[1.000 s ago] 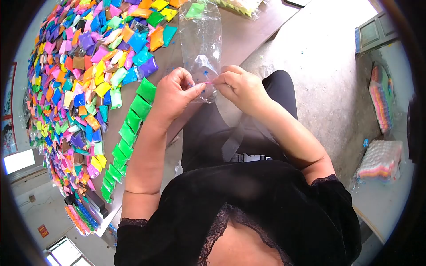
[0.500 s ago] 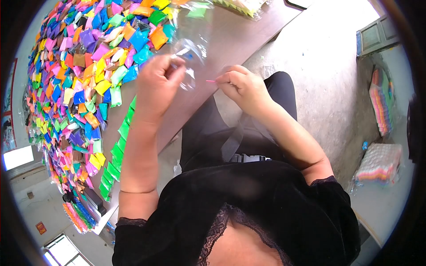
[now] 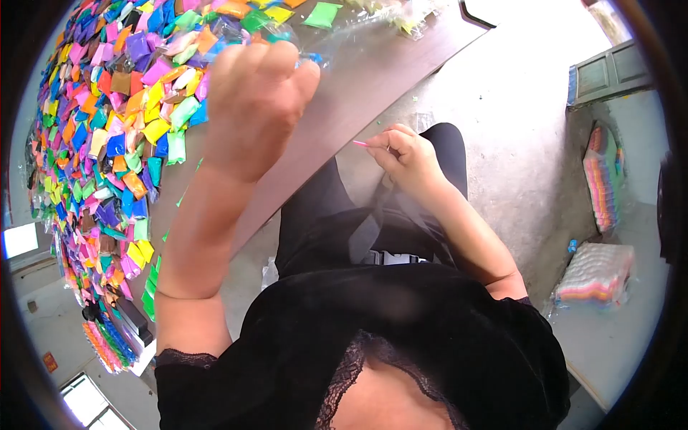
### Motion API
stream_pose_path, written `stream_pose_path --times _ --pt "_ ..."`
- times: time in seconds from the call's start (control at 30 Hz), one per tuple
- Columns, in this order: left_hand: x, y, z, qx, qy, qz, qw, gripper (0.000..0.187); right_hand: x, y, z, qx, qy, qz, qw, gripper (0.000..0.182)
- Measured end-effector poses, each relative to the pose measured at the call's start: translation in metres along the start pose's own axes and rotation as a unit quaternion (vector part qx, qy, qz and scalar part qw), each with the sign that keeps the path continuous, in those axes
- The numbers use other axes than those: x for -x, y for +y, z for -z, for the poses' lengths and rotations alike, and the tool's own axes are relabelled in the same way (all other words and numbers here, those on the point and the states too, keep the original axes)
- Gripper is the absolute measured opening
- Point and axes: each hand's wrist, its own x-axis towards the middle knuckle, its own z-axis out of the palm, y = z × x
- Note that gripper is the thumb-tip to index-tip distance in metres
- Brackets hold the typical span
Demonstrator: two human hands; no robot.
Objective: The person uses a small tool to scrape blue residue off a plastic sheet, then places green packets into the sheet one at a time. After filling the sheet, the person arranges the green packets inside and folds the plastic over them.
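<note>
My left hand (image 3: 254, 107) is closed in a fist, held above the table beside the pile of packets. Crinkled clear plastic, which looks like a bag (image 3: 314, 60), shows just beyond its fingers; the grip itself is hidden by the back of the hand. Over my lap, my right hand (image 3: 410, 156) pinches a thin pink stick-like piece (image 3: 360, 142) between thumb and fingertips. Below that hand a sheer strip of clear film (image 3: 367, 233) hangs across my dark trousers. Small bright packets (image 3: 129, 129) in many colours heap up on the left.
A row of green packets (image 3: 150, 288) lies on the brown table (image 3: 337, 93), partly behind my left forearm. One light green packet (image 3: 322, 15) sits near its far side. Bundles of pastel-striped goods (image 3: 595, 271) stand at the right. A dark bracket-like object (image 3: 474, 16) marks the table's far corner.
My left hand has moved away from me over the table, and the clear plastic went with it. My right hand has shifted slightly right and nearer, still pinching the pink piece.
</note>
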Motion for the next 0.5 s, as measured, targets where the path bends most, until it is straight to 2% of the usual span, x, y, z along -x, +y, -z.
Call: stream_pose_path --times 0.07,0.1,0.2,0.3,0.33,0.4,0.47,0.5 --pt "0.014 0.001 -0.024 0.026 -0.142 -0.015 0.989 0.007 -0.002 -0.004 0.0 -0.001 -0.021 -0.001 1.0 0.01" --pt "0.031 0.002 -0.046 0.027 -0.168 -0.032 0.985 0.002 -0.002 -0.007 -0.001 -0.001 -0.023 -0.001 1.0 0.01" --pt "0.06 0.024 -0.064 0.037 -0.199 -0.004 0.979 0.006 -0.006 -0.018 0.0 -0.036 -0.025 0.019 0.999 0.011" --pt "0.064 0.038 -0.041 0.082 -0.244 0.025 0.966 0.012 -0.015 -0.024 0.009 0.008 0.072 0.073 0.995 0.008" --pt "0.065 0.041 -0.037 0.093 -0.27 0.039 0.957 0.014 -0.021 -0.027 0.012 0.01 0.069 0.071 0.995 0.008" --pt "0.074 0.045 -0.037 0.092 -0.249 0.034 0.963 0.015 -0.036 -0.035 0.018 0.105 0.09 0.151 0.979 0.008" --pt "0.08 0.046 -0.038 0.093 -0.231 0.028 0.968 0.016 -0.053 -0.038 0.011 0.144 0.075 0.155 0.975 0.012" --pt "0.082 0.045 -0.038 0.092 -0.226 0.024 0.97 0.016 -0.064 -0.035 0.005 0.215 0.035 0.139 0.966 0.013"
